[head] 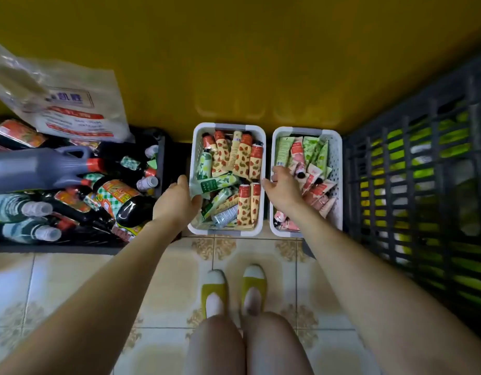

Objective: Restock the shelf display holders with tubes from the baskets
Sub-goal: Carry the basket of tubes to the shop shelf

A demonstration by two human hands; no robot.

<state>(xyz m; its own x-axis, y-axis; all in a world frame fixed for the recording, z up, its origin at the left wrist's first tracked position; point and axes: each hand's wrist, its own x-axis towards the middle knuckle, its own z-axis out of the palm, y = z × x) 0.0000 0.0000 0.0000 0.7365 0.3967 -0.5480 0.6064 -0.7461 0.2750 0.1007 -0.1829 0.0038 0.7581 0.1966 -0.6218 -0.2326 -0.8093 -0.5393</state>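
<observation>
Floor and backdrop: pale patterned floor under me, with a plain yellow panel behind two white baskets standing side by side.
Left fingers: my left hand sits at the left rim of the left basket. Its fingers dip over the rim against a green-and-white tube. I cannot tell whether they grasp the tube, the rim or nothing.
Right fingers: my right hand hovers over the left rim of the right basket. Its fingers are spread, lightly bent and released, with the tips at a pale green tube.
Key relation: the green-and-white tube lies just right of my left fingers, its long axis roughly crosswise. My left hand is the nearer one.
Other tubes: red-and-yellow patterned tubes lie mostly pointing away from me. Pink tubes are heaped in the right basket.
Edges: the baskets stand just apart. A black crate of bottles crowds the left side, and a dark slatted crate sits just beside the right basket.
Open room: I judge the free path is straight up, then back over the bare floor toward me.
Display holders: not in view.
</observation>
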